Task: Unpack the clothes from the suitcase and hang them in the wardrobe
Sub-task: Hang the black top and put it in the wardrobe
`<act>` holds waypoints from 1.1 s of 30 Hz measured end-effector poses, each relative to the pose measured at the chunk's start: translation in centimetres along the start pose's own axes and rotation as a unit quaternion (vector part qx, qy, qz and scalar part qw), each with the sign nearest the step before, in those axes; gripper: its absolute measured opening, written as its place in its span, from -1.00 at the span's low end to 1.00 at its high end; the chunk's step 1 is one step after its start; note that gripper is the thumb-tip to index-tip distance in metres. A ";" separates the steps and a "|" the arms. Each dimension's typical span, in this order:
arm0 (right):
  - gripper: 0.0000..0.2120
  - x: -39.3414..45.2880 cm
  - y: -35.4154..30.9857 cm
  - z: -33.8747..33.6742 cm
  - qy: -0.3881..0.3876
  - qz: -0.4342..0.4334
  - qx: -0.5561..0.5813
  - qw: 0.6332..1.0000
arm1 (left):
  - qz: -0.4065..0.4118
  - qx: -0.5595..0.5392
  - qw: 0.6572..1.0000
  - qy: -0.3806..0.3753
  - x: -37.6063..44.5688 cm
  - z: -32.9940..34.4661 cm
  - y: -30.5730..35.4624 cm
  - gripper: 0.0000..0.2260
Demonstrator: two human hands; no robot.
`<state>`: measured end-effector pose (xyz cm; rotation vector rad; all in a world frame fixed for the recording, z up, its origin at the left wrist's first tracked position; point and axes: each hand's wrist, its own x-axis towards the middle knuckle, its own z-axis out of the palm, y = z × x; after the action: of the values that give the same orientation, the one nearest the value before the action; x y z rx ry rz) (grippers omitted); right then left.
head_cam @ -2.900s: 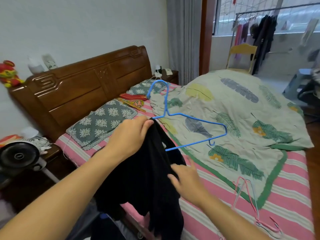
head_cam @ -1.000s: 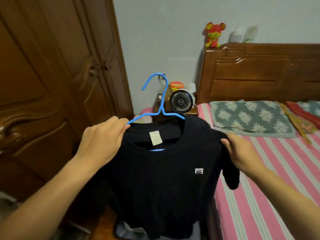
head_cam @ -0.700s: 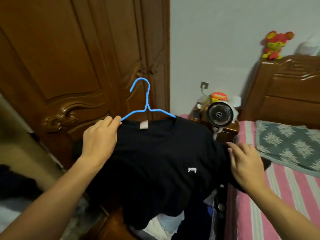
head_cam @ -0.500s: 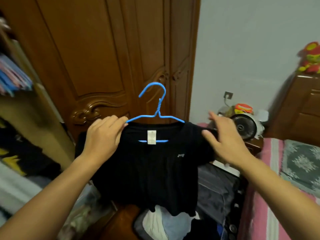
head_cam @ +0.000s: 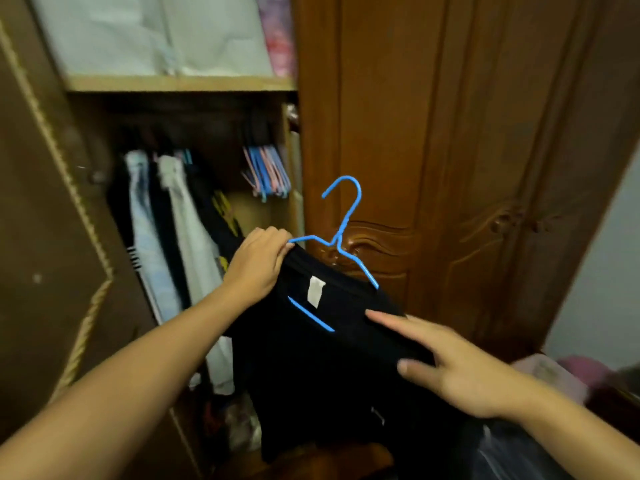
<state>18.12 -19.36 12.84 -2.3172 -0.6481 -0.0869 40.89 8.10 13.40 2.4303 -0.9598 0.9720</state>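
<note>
A black T-shirt (head_cam: 322, 368) with a white neck label hangs on a blue wire hanger (head_cam: 341, 220), held tilted in front of the wardrobe. My left hand (head_cam: 258, 265) grips the shirt's left shoulder together with the hanger's left arm. My right hand (head_cam: 460, 368) lies with straight, spread fingers against the shirt's right shoulder. The wardrobe's left compartment (head_cam: 207, 109) stands open, with several garments (head_cam: 187, 244) hanging inside on a rail. The suitcase is out of sight apart from dark contents at the bottom right.
A bunch of spare blue and pink hangers (head_cam: 266, 173) hangs at the compartment's right end. A shelf above holds folded pale bedding (head_cam: 156, 32). The open wardrobe door (head_cam: 45, 237) is at the left; shut carved doors (head_cam: 433, 168) stand behind the hanger. The bed's corner (head_cam: 568, 372) shows at the right.
I have turned left from the bed to face the open wardrobe compartment. The shirt on its hanger moved left and tilted. My right hand's fingers have straightened on the right shoulder.
</note>
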 end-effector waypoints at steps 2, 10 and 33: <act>-0.28 2.1 -0.3 0.8 -0.046 0.033 0.147 0.988 | -0.022 -0.003 1.000 -0.007 -0.6 -0.4 -1.9 -0.72; -0.24 14.0 -3.9 0.7 -0.005 0.056 0.348 0.936 | -0.053 0.031 0.997 -0.046 2.4 -2.2 -10.3 -0.80; -0.28 40.9 -2.5 2.2 0.054 0.002 -0.167 0.984 | -0.221 0.157 0.953 -0.137 5.2 -2.8 -29.4 -0.34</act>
<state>52.34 1.07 22.61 -2.6128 -0.6117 -0.3425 62.97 28.04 17.02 2.9243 -0.3111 0.6757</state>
